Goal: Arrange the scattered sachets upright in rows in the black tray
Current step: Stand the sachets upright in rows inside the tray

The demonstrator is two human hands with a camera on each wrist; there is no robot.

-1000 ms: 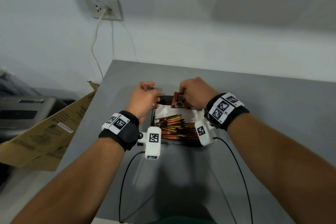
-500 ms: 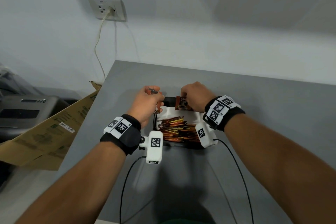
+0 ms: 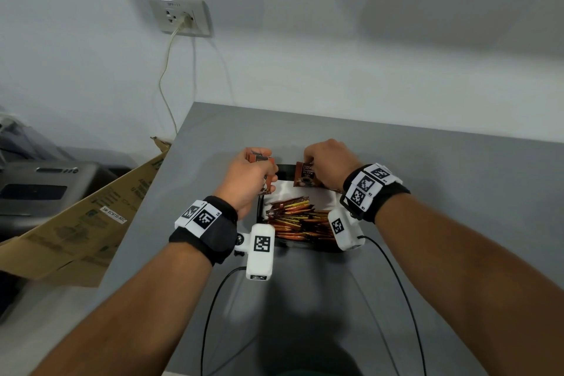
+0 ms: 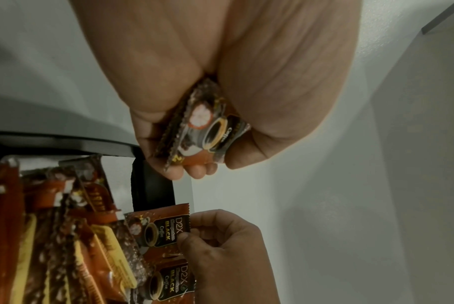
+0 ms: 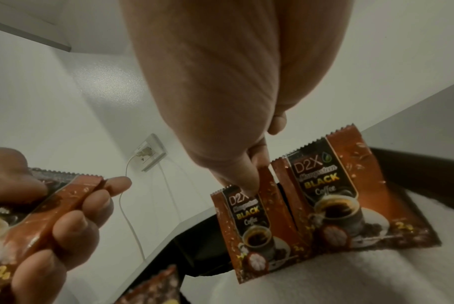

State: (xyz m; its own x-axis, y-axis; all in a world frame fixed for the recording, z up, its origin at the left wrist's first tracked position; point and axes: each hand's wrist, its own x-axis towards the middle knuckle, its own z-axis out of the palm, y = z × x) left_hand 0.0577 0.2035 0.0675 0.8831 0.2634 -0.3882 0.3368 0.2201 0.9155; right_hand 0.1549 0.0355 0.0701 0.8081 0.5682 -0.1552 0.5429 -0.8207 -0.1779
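The black tray, lined in white, lies on the grey table between my hands. Several brown-orange coffee sachets stand packed in rows in its near half. My left hand grips a small bundle of sachets over the tray's far left corner. At the tray's far end my right hand pinches the top of an upright sachet. A second sachet stands just beside it against the tray wall. The left wrist view shows the right hand on that sachet.
The grey table ends at a left edge close to the tray. Beyond that edge lean a cardboard sheet and a dark machine. A wall socket with a plugged cable sits behind. Wrist-camera cables trail toward me.
Both hands keep their hold. The right hand's sachet has sunk a little into the tray's far end, and the left hand has edged closer to the tray's corner.
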